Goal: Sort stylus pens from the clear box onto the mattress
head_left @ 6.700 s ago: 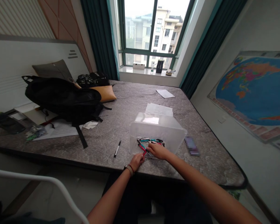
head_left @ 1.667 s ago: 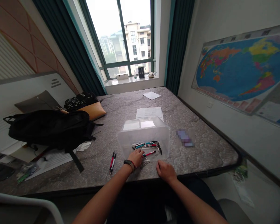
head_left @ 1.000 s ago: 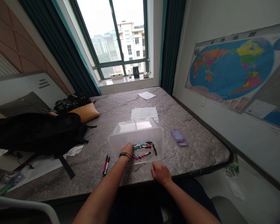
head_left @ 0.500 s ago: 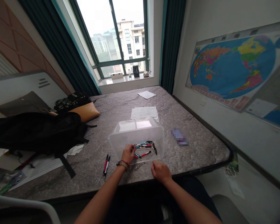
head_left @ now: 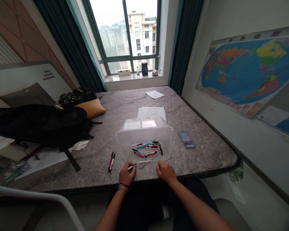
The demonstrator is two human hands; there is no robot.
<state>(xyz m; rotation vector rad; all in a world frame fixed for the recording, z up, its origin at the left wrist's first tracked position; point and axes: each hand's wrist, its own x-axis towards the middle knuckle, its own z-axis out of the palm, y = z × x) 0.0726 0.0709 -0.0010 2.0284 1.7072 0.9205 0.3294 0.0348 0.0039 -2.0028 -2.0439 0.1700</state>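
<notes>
My left hand [head_left: 126, 174] is closed around a pen [head_left: 132, 166] with a dark tip, low in front of the clear plastic box [head_left: 144, 134]. That box lies on its side, its opening facing me. Inside it are several pens [head_left: 146, 146] in red, teal, black and white, loosely heaped. My right hand [head_left: 166, 172] rests curled on the mattress [head_left: 195, 163], just right of the box's front edge; whether anything is inside its fingers is hidden. Two pens [head_left: 111, 162], one red and one white and black, lie side by side left of the box.
Behind the box are printed sheets [head_left: 151, 112] and another white paper [head_left: 154, 94]. A pixelated flat object [head_left: 186, 139] lies to its right. On the left are a black backpack [head_left: 40, 128], an orange-tan pouch [head_left: 91, 108] and papers. A white curved rail [head_left: 38, 194] crosses the lower left.
My left hand has come out of the box with a pen and moved down and left towards me. My right hand has stayed in place. The view has shifted slightly.
</notes>
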